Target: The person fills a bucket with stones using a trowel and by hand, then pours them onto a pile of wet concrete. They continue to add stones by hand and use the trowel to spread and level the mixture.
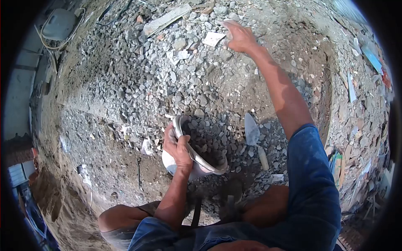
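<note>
My left hand point(178, 151) grips the rim of a pale, dusty container point(169, 162), which is tilted with its dark opening facing right over the gravel. My right hand point(239, 37) is stretched far forward above the rubble, beside a flat white shard point(213, 39). Its forefinger points left, and the thumb is apart from it; nothing shows between them. Right of the container, a trowel lies on the stones, its grey blade point(251, 129) pointing forward and its pale handle point(263, 158) toward me.
Gravel point(142, 79) spreads across the ground. A long pale board piece point(166, 20) lies at the front. A grey jerrycan point(60, 24) with a hose stands at the far left. Mixed debris, including a blue strip point(372, 58), lines the right side.
</note>
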`<state>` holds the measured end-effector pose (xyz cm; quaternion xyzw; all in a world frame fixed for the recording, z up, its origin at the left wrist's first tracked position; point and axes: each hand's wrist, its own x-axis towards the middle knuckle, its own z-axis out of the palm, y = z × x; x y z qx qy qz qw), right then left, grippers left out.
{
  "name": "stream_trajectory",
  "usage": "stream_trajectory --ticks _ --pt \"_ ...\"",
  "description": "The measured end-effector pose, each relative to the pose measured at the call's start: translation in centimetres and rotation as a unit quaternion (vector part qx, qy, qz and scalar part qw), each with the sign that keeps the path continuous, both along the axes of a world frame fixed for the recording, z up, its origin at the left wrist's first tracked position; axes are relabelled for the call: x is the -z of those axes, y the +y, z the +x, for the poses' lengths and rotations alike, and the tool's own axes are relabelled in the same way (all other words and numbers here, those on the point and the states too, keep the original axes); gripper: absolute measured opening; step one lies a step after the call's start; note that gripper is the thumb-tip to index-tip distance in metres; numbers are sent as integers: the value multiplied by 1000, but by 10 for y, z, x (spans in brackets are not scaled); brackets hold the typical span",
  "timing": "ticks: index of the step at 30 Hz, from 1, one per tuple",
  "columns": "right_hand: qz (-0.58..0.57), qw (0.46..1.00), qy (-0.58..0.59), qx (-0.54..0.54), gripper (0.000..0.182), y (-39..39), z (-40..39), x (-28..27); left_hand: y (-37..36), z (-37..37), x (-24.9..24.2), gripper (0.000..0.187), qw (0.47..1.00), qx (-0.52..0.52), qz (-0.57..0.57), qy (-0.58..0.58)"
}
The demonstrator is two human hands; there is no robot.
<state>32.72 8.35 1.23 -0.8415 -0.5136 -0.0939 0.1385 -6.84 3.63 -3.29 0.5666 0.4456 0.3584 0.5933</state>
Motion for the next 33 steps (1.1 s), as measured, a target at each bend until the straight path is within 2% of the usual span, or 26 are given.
stream_trajectory --ticks 4,7,9,13,15,16,17,18,19,21,24,25,26,29,32,33 --pt "-34 999 -42 2 58 2 -36 2 -1 5 -3 47 1000 -25 3 -1" --pt "-105 994 15 0 50 3 -29 -7 -1 13 -19 50 999 -47 -4 -13" --pt "-140 990 -2 -24 34 4 -25 -3 -1 13 -16 50 999 -53 6 1" --pt "-95 995 32 1 23 -4 -34 -15 -1 7 -7 46 1000 -18 -3 15" --pt "-97 973 190 90 21 -6 -35 -26 -1 7 -2 46 999 -32 7 6" --pt "-96 973 189 87 21 -5 -29 -37 -2 8 -2 46 999 -34 8 6" --pt "-71 919 374 101 23 -4 -18 -49 -2 9 -4 48 999 -47 9 3" --pt "-43 830 545 112 26 -2 -11 -57 -2 10 -5 50 998 -59 10 0" --pt "-42 830 545 110 26 3 -9 -57 -1 11 -5 50 998 -60 12 0" --pt "79 848 524 18 30 15 -9 -55 -2 9 -5 49 998 -58 13 8" --pt "260 843 457 -117 42 33 -12 -61 -1 8 -3 48 998 -62 5 30" --pt "123 934 327 -80 46 35 -27 -50 -2 10 -4 48 998 -63 6 27" --pt "-18 982 183 -39 51 35 -47 -31 -2 10 -4 47 997 -66 10 28" --pt "-19 991 135 -9 56 40 -83 4 -1 8 -1 46 997 -68 16 30" --pt "22 994 104 8 59 51 -101 7 -2 5 1 46 1000 -29 6 6" --pt "5 996 94 0 54 55 -104 5 -2 5 1 46 1000 -21 15 6"
